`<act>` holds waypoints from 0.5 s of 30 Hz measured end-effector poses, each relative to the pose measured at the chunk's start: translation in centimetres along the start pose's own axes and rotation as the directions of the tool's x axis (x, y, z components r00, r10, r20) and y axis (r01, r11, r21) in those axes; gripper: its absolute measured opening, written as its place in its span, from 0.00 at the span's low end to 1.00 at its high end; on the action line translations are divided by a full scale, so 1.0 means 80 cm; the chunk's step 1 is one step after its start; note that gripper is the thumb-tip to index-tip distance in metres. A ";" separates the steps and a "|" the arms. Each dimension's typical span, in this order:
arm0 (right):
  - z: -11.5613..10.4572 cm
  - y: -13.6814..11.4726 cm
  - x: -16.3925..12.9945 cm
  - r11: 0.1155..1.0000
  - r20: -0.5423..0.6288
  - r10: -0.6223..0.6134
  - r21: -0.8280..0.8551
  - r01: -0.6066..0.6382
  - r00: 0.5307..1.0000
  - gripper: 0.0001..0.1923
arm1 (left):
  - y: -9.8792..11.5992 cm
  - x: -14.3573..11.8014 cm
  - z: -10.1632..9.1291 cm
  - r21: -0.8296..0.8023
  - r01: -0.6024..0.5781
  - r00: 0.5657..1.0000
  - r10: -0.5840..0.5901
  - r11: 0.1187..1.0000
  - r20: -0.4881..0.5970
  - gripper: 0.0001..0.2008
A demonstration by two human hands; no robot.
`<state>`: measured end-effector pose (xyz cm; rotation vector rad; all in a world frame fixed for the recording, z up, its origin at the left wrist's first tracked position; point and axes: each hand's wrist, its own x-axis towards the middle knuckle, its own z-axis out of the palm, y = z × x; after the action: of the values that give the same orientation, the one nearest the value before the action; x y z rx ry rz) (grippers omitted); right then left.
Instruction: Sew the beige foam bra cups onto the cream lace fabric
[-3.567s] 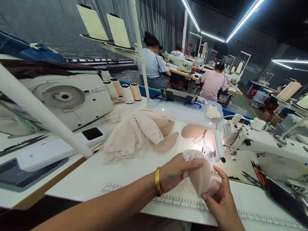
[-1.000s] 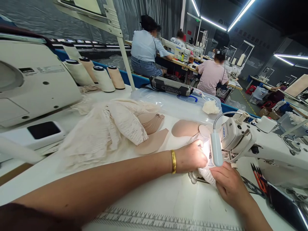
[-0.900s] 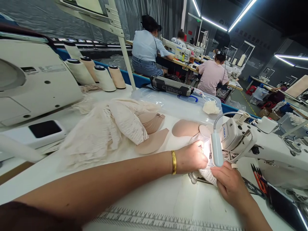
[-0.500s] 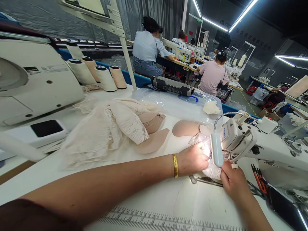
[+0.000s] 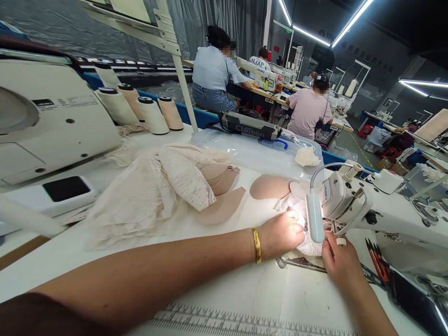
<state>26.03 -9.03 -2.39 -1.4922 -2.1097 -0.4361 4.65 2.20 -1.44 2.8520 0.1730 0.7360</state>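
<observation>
Lace piece [image 5: 310, 246] under sewing machine [image 5: 353, 200] — left hand [image 5: 282, 233], right hand [image 5: 338, 261] pressing, gripping it; stitching barely begun — fabric pile [image 5: 154, 191] waiting.

A lace piece [image 5: 310, 245] is held between two hands on the tabletop [image 5: 245, 289] beside a sewing machine [image 5: 378, 210]; fabric [image 5: 154, 191] is heaped left, thread cones [image 5: 150, 114] behind

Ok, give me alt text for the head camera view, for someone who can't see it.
Two bare hands, left and right, press a lace piece flat under the needle of a white sewing machine, lit by its lamp. A lace pile and foam cups lie behind on the table.
</observation>
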 end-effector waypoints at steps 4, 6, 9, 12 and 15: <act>-0.007 -0.010 -0.002 0.996 -0.034 -0.076 -0.050 0.074 0.997 0.20 | 0.007 -0.003 -0.026 0.148 -0.019 0.993 0.002 0.989 0.114 0.06; -0.014 -0.022 0.002 0.991 -0.017 -0.131 -0.013 0.131 0.991 0.22 | 0.013 -0.003 -0.034 0.191 0.030 0.990 -0.056 0.981 0.129 0.07; -0.025 -0.040 0.012 0.976 0.067 -0.207 0.081 0.201 0.976 0.25 | 0.019 -0.002 -0.037 0.179 0.123 0.977 -0.151 0.976 0.151 0.11; -0.025 -0.048 0.017 0.977 0.125 -0.203 0.098 0.192 0.971 0.24 | 0.020 -0.003 -0.040 0.089 0.133 0.961 -0.150 0.987 0.232 0.14; -0.016 -0.040 0.014 0.990 0.166 -0.143 0.013 0.143 0.976 0.15 | 0.016 -0.009 -0.053 0.014 0.063 0.945 -0.064 0.998 0.320 0.12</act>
<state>23.07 -9.97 -0.59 -1.4249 -2.3574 -0.3732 2.04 1.47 2.13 2.9025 0.2163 0.2518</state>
